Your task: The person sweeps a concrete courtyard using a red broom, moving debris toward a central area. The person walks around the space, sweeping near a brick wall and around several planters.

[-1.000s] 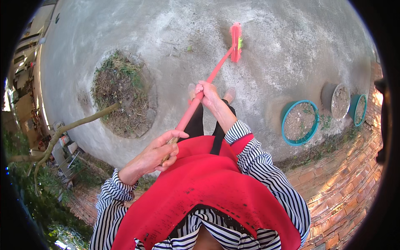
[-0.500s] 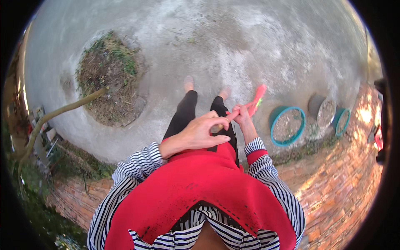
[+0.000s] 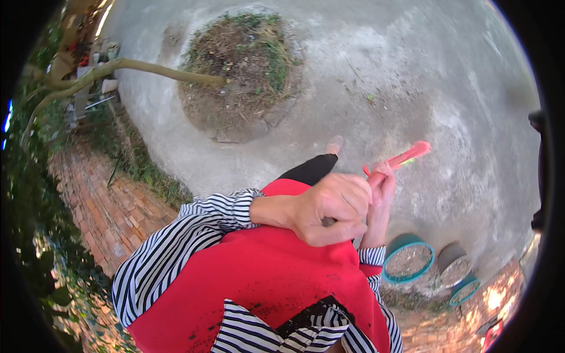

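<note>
A slim, stick-like pink thing [image 3: 409,155] with a flatter far end and a small yellow-green patch sticks out beyond my hands; its exact kind does not show. My right hand [image 3: 382,183] is closed around its middle, with a bit of pink poking out beside the fingers. Nearer my body, my left hand [image 3: 335,210] makes a fist at its near end, with thumb and fingers curled around it. That end is mostly hidden in the fist. Both hands are in front of my red top, the left one partly overlapping the right wrist.
Ahead left, a round soil bed [image 3: 235,112] with dry grass surrounds a bent tree trunk [image 3: 159,72]. Teal-rimmed tubs [image 3: 409,280] and a grey bucket [image 3: 456,270] stand at the lower right. Brick paving [image 3: 118,217] and leafy plants lie left, grey concrete [image 3: 471,176] ahead.
My view has swung left, so the soil bed and tubs sit elsewhere in it. My left hand has closed from a looser grip into a fist, nearer the right hand.
</note>
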